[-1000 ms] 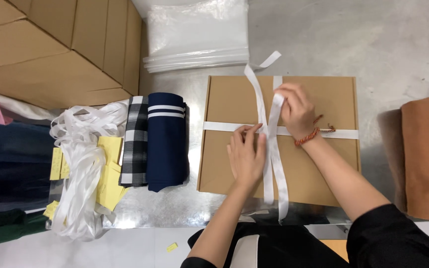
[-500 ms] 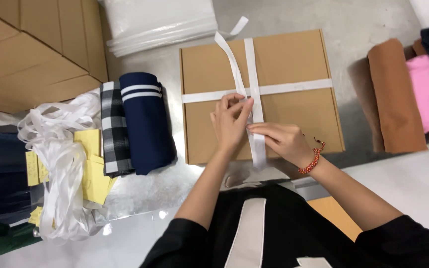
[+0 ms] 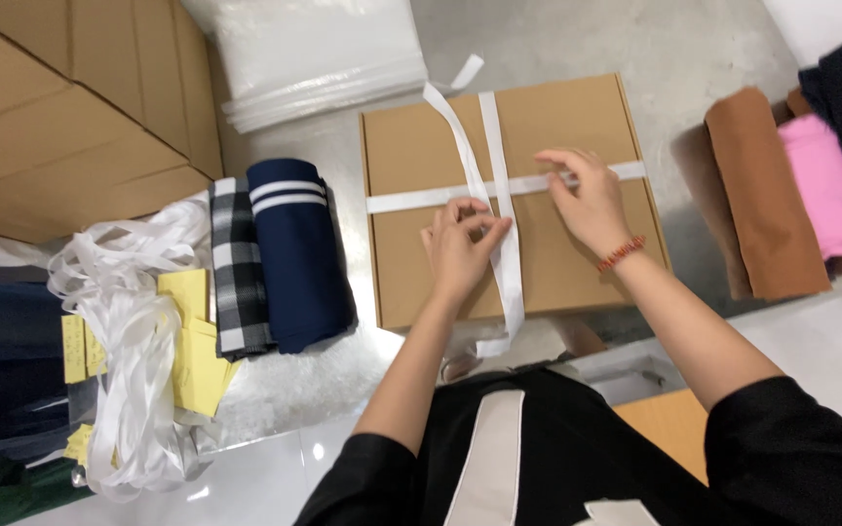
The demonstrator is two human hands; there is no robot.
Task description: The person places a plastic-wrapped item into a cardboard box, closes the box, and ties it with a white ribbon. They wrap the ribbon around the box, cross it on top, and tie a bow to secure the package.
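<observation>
A flat brown cardboard box (image 3: pixel 577 122) lies on the grey surface with a white ribbon (image 3: pixel 491 131) crossed over its lid. My left hand (image 3: pixel 460 248) pinches the ribbon where the two bands cross, near the box's front half. My right hand (image 3: pixel 587 200) rests on the box to the right of the crossing, fingertips on the horizontal band; a red bead bracelet circles that wrist. One loose ribbon end runs diagonally toward the box's back edge, another hangs over the front edge.
Rolled navy fabric (image 3: pixel 299 253) and a plaid roll (image 3: pixel 236 263) lie left of the box. A heap of white ribbon (image 3: pixel 133 341) with yellow notes (image 3: pixel 192 331) sits farther left. Clear plastic bags (image 3: pixel 319 54) behind, cardboard cartons (image 3: pixel 60 107) at back left, brown (image 3: pixel 762 195) and pink (image 3: pixel 825 185) fabric rolls right.
My right hand has moved from the box's front, near the hanging ribbon, up onto the horizontal band. My left hand stays pinching at the crossing. The view has shifted a little.
</observation>
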